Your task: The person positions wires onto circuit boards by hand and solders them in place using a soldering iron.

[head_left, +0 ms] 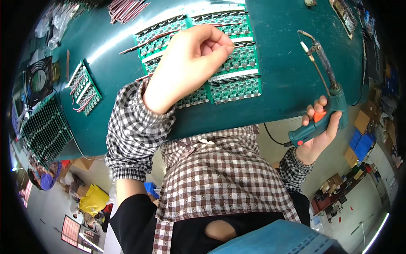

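Observation:
My left hand is over a panel of green circuit boards, thumb and forefinger pinched together on what looks like a thin wire, mostly hidden by the hand. Rows of black wires and some red wires lie across the boards. At the table's right edge, my right hand grips a green soldering gun, fingers around its handle by the orange trigger. Its metal tip and solder feed tube point up and away, apart from the boards.
A bundle of red wires lies at the far side of the green table. Leftward are a small wired board, a black fan and a stack of boards. A soldering tray sits far right. A cord hangs from the gun.

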The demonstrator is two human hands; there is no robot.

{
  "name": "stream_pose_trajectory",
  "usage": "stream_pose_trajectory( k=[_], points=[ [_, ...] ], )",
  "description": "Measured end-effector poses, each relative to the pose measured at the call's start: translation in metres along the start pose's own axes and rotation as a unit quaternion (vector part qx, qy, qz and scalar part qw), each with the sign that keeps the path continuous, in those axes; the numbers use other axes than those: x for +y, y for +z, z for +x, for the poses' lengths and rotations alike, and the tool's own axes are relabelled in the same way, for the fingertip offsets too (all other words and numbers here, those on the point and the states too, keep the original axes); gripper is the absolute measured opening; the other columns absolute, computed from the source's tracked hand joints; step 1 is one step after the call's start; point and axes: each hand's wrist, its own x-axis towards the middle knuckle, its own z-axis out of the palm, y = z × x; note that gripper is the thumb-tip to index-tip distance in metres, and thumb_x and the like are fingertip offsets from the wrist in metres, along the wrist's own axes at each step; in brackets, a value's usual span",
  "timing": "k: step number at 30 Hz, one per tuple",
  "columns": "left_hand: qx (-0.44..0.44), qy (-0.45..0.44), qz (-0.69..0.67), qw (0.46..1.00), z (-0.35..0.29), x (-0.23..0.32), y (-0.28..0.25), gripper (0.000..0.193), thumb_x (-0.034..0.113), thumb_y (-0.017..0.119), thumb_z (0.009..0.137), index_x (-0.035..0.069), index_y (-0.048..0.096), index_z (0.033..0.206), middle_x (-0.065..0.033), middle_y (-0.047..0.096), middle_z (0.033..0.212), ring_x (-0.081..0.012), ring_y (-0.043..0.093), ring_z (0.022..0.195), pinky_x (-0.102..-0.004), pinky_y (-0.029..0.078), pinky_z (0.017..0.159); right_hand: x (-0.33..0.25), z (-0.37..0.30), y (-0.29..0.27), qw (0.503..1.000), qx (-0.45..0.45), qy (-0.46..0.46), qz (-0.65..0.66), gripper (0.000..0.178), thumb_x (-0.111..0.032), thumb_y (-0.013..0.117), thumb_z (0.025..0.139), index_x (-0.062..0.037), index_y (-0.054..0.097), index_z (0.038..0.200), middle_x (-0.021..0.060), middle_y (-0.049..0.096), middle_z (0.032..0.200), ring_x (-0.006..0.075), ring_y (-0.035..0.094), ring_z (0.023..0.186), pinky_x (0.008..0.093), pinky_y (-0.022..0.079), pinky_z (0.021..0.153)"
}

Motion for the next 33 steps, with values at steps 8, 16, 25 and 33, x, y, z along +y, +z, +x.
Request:
stream_pose_trajectory(
  k=[8,16,25,33],
  points=[
    [0.03,0.026,0.123,0.992,-0.002,-0.004,0.003,0.013,0.007,0.061,0.081,-0.003,0.061,0.089,-0.0001,0.061,0.079,-0.0029,0.052,0.069,-0.0179,0.044,0.062,0.005,-0.005,0.001,0.999,0.02,0.009,-0.032,0.047,-0.035,0.046,0.095,0.0058,0.043,0.118,0.0133,0.053,0.094,0.0255,0.065,0.079,0.0306,0.061,0.054],
    [0.028,0.018,0.191,0.981,-0.005,-0.004,0.013,0.012,0.007,0.062,0.079,0.0,0.062,0.088,-0.0009,0.06,0.074,-0.0053,0.053,0.062,-0.021,0.044,0.057,0.006,-0.008,-0.002,0.998,-0.024,0.038,-0.052,0.051,-0.036,0.048,0.094,0.007,0.04,0.12,0.0133,0.052,0.096,0.0263,0.063,0.084,0.0316,0.06,0.057],
    [0.184,0.19,0.324,0.908,-0.004,-0.016,0.03,0.009,0.006,0.066,0.073,0.005,0.057,0.076,-0.006,0.056,0.068,-0.02,0.057,0.059,-0.0299,0.046,0.054,0.008,-0.017,0.004,0.993,0.022,0.018,-0.116,0.047,-0.033,0.051,0.093,0.0092,0.047,0.112,0.0144,0.056,0.095,0.0278,0.066,0.085,0.0335,0.061,0.062],
    [0.184,0.194,0.343,0.901,-0.001,-0.02,0.037,0.013,0.003,0.066,0.068,0.005,0.055,0.074,-0.0052,0.055,0.068,-0.0211,0.056,0.058,-0.0309,0.044,0.052,0.008,-0.025,0.009,0.982,0.042,0.0,-0.186,0.049,-0.032,0.056,0.09,0.0108,0.048,0.113,0.0163,0.058,0.095,0.029,0.066,0.085,0.0346,0.061,0.063]
  ],
)
